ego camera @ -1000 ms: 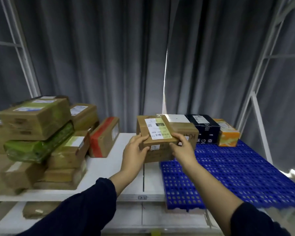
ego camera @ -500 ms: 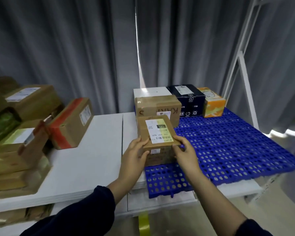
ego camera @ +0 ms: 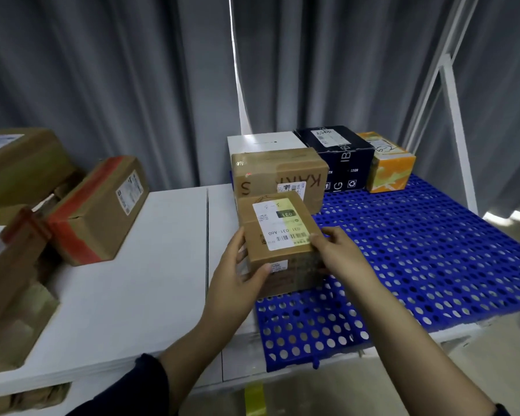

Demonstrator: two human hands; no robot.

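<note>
A small brown cardboard parcel with a white and yellow shipping label on top is held between both hands at the left edge of the blue perforated mat. My left hand grips its left side, thumb on the front face. My right hand grips its right side. Whether the parcel's base touches the mat is hidden. Right behind it stands a larger brown taped box.
Behind the taped box stand a white box, a black box and an orange box in a row. On the white table, a red-taped box leans against a stack of brown parcels at left. Grey curtains hang behind.
The parcel has come down and to the right, from in front of the box row to the blue mat's left edge. Both hands kept their grip. The view swung right and lower.
</note>
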